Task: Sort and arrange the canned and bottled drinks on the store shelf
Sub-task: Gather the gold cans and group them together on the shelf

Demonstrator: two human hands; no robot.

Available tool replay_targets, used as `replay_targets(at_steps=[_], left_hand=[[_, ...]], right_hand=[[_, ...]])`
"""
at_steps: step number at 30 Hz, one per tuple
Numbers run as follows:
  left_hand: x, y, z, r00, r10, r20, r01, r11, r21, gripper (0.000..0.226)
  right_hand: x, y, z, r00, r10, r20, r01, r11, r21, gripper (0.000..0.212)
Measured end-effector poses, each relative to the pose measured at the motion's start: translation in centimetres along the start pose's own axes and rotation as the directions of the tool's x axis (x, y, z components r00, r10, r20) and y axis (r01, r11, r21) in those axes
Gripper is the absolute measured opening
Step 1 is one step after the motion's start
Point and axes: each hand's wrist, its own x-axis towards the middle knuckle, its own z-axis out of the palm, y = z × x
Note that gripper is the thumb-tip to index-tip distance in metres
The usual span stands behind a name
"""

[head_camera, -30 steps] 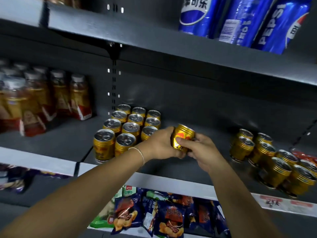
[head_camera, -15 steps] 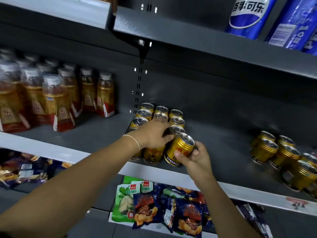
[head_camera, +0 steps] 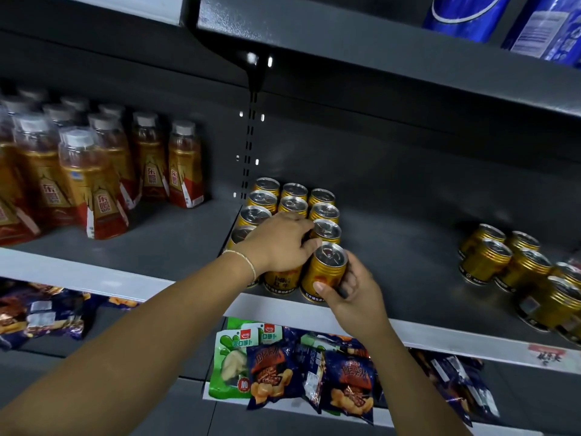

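A gold can [head_camera: 325,272] stands, leaning slightly, at the front lip of the middle shelf [head_camera: 408,253], closing the right-hand row of a three-row block of matching cans [head_camera: 294,199]. Whether its base sits fully down cannot be told. The person's right hand [head_camera: 352,291] wraps thumb and fingers round its lower wall, apparently to square it against its neighbours. The left hand [head_camera: 279,243] lies over the middle front can [head_camera: 281,280], fingers curled across its top, seemingly to hold the block from sliding as the newcomer nudges in. All lids face up, unopened. Well apart to the right, a loose cluster of gold cans [head_camera: 503,262] likely awaits the same treatment. Amber bottles [head_camera: 94,171] fill the bay at left, blue cola bottles [head_camera: 465,14] the shelf above, and snack packets [head_camera: 314,379] the one below.
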Motion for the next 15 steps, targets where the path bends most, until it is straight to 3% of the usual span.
replay_targets(at_steps=[9,15], left_hand=[[0.34,-0.29,0.48,1.000,-0.016,0.014,0.016,1.000,0.000,0.054],[0.29,-0.25,0.67,1.000,0.000,-0.011,0.000,1.000,0.022,0.053]], right_hand=[[-0.01,0.28,-0.38,0.999,0.027,0.019,-0.027,1.000,-0.002,0.083],[-0.05,0.07,-0.10,0.999,0.051,-0.011,-0.051,0.999,-0.010,0.079]])
